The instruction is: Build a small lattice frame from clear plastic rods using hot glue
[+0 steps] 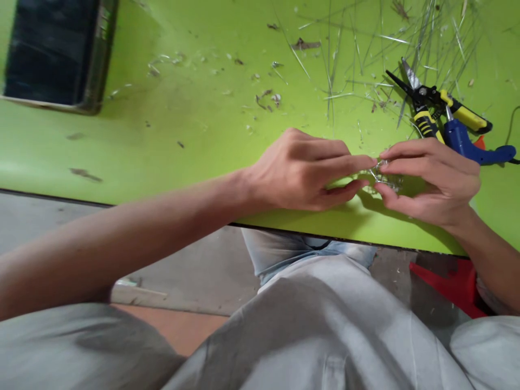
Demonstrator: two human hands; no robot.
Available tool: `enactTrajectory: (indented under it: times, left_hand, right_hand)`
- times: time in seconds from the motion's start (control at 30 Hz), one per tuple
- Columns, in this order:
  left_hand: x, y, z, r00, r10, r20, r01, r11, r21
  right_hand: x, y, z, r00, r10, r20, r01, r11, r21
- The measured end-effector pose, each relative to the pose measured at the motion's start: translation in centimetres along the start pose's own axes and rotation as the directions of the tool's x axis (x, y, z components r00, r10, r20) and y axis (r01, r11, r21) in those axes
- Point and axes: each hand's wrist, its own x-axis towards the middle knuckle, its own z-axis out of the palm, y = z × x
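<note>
A small bundle of silvery wire point(388, 177) is between my two hands, just above the green table near its front edge. My left hand point(312, 172) reaches it from the left, with thumb and index finger closed on its left end. From the right, my right hand point(434, 176) holds the bundle between its thumb and fingertips. The fingers cover part of the wire, so its full shape is hidden.
On the green table point(195, 97) lie yellow-and-black snips point(422, 95), a blue glue gun point(467, 143), loose thin wires point(353, 49) and brown scraps. A dark phone-like device point(51, 51) is at the far left. Something red point(455, 284) shows below the edge.
</note>
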Motion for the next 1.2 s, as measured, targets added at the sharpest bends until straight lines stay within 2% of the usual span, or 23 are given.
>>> enactTrajectory:
  times: [0.07, 0.13, 0.2, 0.3, 0.43, 0.6, 0.7, 0.77, 0.83, 0.9, 0.97, 1.03, 1.1, 1.2]
  left_hand:
    - [0.4, 0.6, -0.1, 0.988, -0.14, 0.07, 0.145, 0.987, -0.063]
    - [0.7, 1.0, -0.2, 0.978, -0.184, 0.098, 0.193, 0.976, -0.095]
    - [0.7, 0.9, -0.2, 0.993, -0.114, 0.036, 0.117, 0.99, -0.082]
    - [0.6, 0.4, 0.0, 1.0, 0.023, -0.02, -0.022, 0.998, 0.065]
    - [0.6, -0.2, -0.2, 0.984, 0.136, 0.112, -0.161, 0.952, 0.262]
    - [1.2, 0.7, -0.9, 0.944, 0.131, 0.302, -0.244, 0.894, 0.377]
    - [1.4, 1.2, -1.0, 0.941, 0.175, 0.288, -0.288, 0.862, 0.417]
    - [1.3, 1.3, -0.8, 0.96, 0.159, 0.231, -0.236, 0.903, 0.36]
    - [1.2, 1.3, -0.5, 0.978, 0.048, 0.204, -0.089, 0.976, 0.197]
    - [1.2, 1.2, -0.5, 0.973, -0.086, 0.214, 0.084, 0.996, 0.018]
    - [1.3, 1.2, -0.7, 0.956, -0.174, 0.237, 0.202, 0.975, -0.098]
    - [1.5, 1.2, -1.0, 0.939, -0.231, 0.257, 0.28, 0.944, -0.175]
    - [1.8, 1.4, -1.3, 0.916, -0.286, 0.281, 0.357, 0.901, -0.245]
    - [2.2, 1.6, -1.3, 0.881, -0.375, 0.288, 0.467, 0.788, -0.4]
  right_hand:
    - [0.0, 0.1, 0.0, 1.0, -0.003, -0.03, 0.003, 1.0, -0.015]
    - [-0.1, 0.2, 0.0, 0.999, -0.005, -0.039, 0.005, 1.0, -0.002]
    - [-0.2, 0.2, -0.1, 1.0, 0.011, -0.008, -0.011, 1.0, 0.013]
    - [-0.2, 0.0, -0.2, 0.999, -0.001, 0.037, 0.0, 1.0, 0.014]
    - [-0.1, -0.2, -0.2, 0.997, -0.06, 0.041, 0.06, 0.998, -0.012]
    - [-0.2, -0.3, -0.2, 0.998, -0.015, 0.054, 0.019, 0.997, -0.072]
    - [-0.3, -0.4, -0.3, 0.999, -0.007, 0.053, 0.012, 0.996, -0.083]
    - [-0.3, -0.4, -0.4, 0.999, -0.014, 0.037, 0.017, 0.996, -0.087]
    - [-0.2, -0.3, -0.5, 0.999, -0.01, 0.033, 0.013, 0.995, -0.096]
    - [-0.1, -0.3, -0.5, 1.0, -0.014, 0.026, 0.017, 0.996, -0.089]
    - [-0.1, -0.2, -0.4, 1.0, -0.023, 0.012, 0.024, 0.997, -0.077]
    - [-0.1, -0.2, -0.3, 1.0, 0.02, 0.012, -0.019, 0.999, -0.038]
    - [-0.1, -0.3, -0.1, 0.99, 0.142, 0.01, -0.143, 0.987, 0.07]
    - [-0.1, -0.5, 0.0, 0.938, 0.348, -0.01, -0.332, 0.903, 0.274]
